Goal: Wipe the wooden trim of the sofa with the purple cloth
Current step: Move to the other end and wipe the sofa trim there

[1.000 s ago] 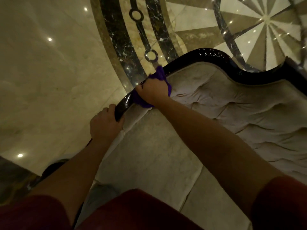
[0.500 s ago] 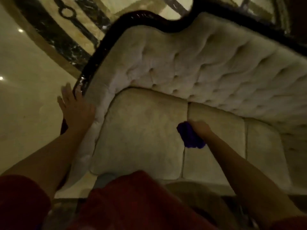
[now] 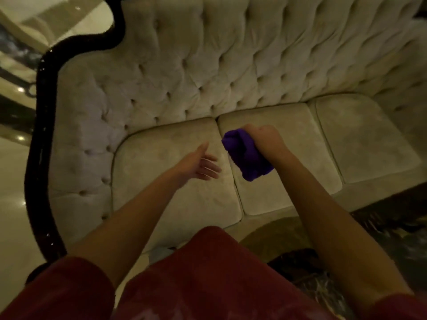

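Your right hand (image 3: 263, 139) is closed in a fist around the purple cloth (image 3: 248, 157); the bunched cloth hangs out of the fist toward your left and downward. Hand and cloth are over the middle seat cushion (image 3: 288, 172) of the sofa (image 3: 231, 65); whether the cloth touches the cushion cannot be told.

Your left hand (image 3: 198, 163) is open, fingers spread and pointing toward the cloth, thumb up. It holds nothing and sits over the left seat cushion (image 3: 161, 188), just beside the cloth but apart from it.

The wooden trim (image 3: 38, 144) is dark and glossy. It runs down the left edge of the sofa and curves over the top left of the tufted back. Both hands are well apart from it.

Pale polished floor (image 3: 11, 204) shows to the left of the trim. Red sleeves (image 3: 69, 289) and red clothing fill the bottom of the view. The picture is dim and slightly blurred.
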